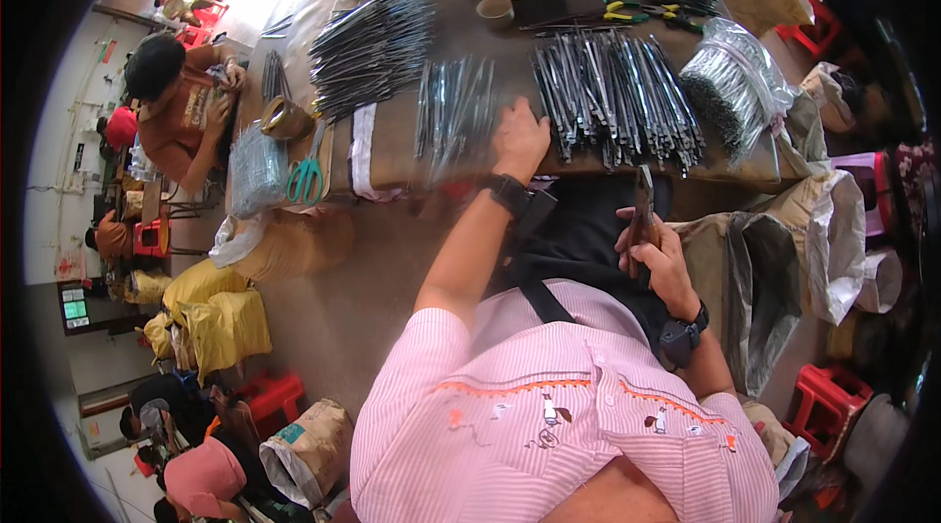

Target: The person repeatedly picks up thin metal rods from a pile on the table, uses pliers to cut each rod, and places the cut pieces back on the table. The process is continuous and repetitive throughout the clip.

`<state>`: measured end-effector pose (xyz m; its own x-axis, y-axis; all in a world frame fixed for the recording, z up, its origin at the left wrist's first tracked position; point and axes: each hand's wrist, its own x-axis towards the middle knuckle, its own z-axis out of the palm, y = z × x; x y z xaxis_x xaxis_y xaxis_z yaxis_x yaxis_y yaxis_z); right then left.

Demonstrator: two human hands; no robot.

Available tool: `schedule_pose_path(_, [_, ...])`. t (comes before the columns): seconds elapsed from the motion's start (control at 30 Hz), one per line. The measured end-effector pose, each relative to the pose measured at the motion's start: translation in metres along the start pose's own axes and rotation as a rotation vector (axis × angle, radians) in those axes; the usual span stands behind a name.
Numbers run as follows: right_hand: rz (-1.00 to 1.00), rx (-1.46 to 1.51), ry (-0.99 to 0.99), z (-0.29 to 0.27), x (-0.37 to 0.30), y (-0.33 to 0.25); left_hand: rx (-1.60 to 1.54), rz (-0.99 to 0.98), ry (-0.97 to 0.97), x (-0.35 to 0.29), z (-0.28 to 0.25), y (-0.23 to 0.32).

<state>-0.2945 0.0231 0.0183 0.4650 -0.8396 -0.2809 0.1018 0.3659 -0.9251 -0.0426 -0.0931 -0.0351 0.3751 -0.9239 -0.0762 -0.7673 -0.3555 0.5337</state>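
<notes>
My left hand (521, 141) rests over the table's near edge, palm down with its fingers bent. It lies between a blurred row of thin metal strips (446, 111) and a thicker pile of dark metal strips (616, 101). Its fingertips are partly hidden and smeared, so whether it grips a strip is unclear. In front of the dark apron, my right hand (659, 258) is closed around pliers (643, 204) with brown handles. Their metal head points up toward the table edge.
The brown table (392, 146) also bears more strip piles (372, 48), a clear-wrapped bundle (740, 82), green-handled scissors (306, 178), yellow-handled pliers (627, 11) and a cup (495, 12). Open sacks (760, 278) stand at my right. A co-worker (176, 111) sits at the left.
</notes>
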Motion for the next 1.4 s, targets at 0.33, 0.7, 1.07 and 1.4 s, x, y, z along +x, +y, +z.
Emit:
schedule_pose_path(0.33, [0.021, 0.222, 0.377, -0.045, -0.028, 0.017, 0.157, 0.163, 0.048, -0.005, -0.012, -0.035])
schedule_pose_path(0.7, [-0.131, 0.261, 0.412, -0.106, -0.017, -0.002, -1.406, -0.300, -0.598, -0.015, -0.059, -0.031])
schedule_pose_path(1.07, [-0.216, 0.200, 0.718, -0.212, 0.020, 0.000, -1.416, -0.366, -0.640, -0.100, -0.078, -0.016])
schedule_pose_path(1.4, [-0.289, -0.317, 0.917, -0.232, 0.083, -0.013, -1.409, -0.231, -0.691, -0.104, -0.072, 0.005])
